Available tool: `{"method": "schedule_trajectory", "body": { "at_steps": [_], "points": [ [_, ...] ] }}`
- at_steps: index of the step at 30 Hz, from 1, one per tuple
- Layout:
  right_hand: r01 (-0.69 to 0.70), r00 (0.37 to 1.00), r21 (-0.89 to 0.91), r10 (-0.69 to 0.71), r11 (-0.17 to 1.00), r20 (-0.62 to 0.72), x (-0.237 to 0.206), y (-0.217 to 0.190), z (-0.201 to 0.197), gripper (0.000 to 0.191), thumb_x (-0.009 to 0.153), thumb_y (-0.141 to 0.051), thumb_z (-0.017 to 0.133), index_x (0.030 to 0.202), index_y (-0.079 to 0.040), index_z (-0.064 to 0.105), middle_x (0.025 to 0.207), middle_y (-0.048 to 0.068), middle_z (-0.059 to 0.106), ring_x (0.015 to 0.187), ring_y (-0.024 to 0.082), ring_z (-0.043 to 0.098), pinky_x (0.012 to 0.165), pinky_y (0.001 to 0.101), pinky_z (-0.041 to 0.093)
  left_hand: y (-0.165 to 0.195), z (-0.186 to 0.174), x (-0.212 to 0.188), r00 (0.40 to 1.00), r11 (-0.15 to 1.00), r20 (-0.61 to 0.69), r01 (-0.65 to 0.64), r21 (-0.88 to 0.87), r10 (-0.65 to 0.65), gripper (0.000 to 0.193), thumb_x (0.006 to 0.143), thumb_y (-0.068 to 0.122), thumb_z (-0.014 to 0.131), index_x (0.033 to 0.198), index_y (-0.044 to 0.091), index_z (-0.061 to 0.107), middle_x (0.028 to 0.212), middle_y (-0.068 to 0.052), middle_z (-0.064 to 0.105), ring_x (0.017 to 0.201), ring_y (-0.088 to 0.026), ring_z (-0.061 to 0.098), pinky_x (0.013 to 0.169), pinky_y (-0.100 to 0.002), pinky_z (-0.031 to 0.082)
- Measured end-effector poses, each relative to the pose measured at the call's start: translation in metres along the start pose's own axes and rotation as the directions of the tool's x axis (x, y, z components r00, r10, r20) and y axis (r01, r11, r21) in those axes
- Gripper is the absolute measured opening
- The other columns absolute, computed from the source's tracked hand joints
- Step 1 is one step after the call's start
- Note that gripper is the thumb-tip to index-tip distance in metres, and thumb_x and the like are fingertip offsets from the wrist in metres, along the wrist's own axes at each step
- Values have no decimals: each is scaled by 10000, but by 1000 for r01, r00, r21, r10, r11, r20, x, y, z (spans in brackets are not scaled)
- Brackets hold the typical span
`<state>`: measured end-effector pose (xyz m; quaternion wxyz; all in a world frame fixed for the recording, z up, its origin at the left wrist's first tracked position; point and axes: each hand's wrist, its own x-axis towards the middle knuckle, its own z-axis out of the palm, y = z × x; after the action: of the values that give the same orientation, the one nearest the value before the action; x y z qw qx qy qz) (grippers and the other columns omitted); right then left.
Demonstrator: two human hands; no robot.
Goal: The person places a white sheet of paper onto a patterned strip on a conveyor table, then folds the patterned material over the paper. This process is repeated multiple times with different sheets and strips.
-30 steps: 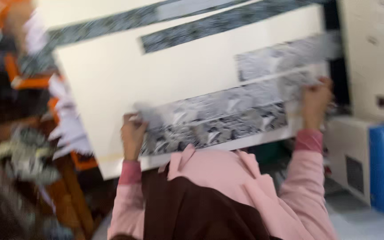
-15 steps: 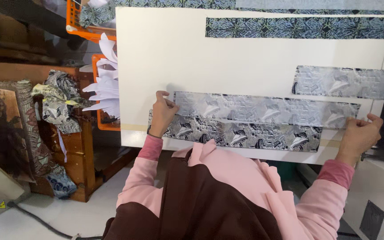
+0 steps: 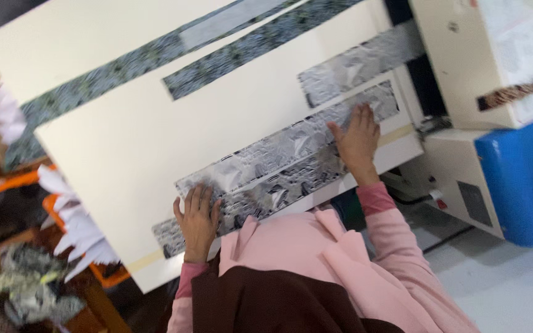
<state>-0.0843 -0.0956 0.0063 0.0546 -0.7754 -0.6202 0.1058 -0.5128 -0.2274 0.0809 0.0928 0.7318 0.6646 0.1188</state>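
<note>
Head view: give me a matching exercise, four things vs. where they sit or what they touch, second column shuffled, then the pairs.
Things:
1. left hand
2. right hand
3. blue container
4. white paper stack

Places:
A. far right of the picture, beside the cream machine
B. flat on the right part of the patterned fabric strip
C. left of the white board, over the orange tray
D. flat on the left end of the patterned fabric strip

Pairs: 1-D, 2-B, 3-A, 4-C

A blue container beside a cream machine; orange trays with white paper, crumpled patterned cloth lower left
</note>
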Motion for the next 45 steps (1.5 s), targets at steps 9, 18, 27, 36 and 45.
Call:
{"method": "schedule_trajectory", "body": {
  "at_steps": [9,18,27,36,45],
  "points": [
    [-270,963,54,268,961,35,47,47,-33,1199,910,-880,374,1630,42,110,1712,251,124,1594,380,95,1255,604,47,53,28,38,980,985,101,-170,-28,172,517,980,363,620,1444,140,578,1488,-65,517,1369,-239,455,1163,-577,244],
    [-322,946,-9,322,947,36,74,78,-29,1200,911,-860,415,1622,46,80,1698,269,137,1588,384,100,1229,646,36,75,52,53,974,978,90,-207,-31,209,525,992,401,609,1441,131,570,1484,-86,522,1365,-257,459,1165,-563,259],
    [-312,950,39,312,949,18,71,84,-38,1115,957,-787,496,1614,48,159,1673,273,214,1560,405,189,1222,659,101,93,53,56,975,977,107,-187,-98,197,526,941,426,682,1342,99,586,1359,-100,561,1265,-267,514,1103,-514,318],
    [312,941,213,-270,926,-204,-17,29,-57,434,970,-230,754,1343,-67,602,1381,141,610,1373,396,491,1126,527,372,87,55,47,965,954,171,-148,-260,196,454,844,325,789,1185,74,624,1017,-52,649,1034,-257,590,952,-427,388],
    [460,887,222,-455,860,-74,-52,-29,-64,432,961,-336,730,1325,-119,648,1343,81,636,1264,286,545,1099,490,382,83,41,61,948,938,112,-269,-218,298,440,866,353,757,1218,104,668,1240,-63,633,1168,-249,574,1043,-472,380]
  ]
}}
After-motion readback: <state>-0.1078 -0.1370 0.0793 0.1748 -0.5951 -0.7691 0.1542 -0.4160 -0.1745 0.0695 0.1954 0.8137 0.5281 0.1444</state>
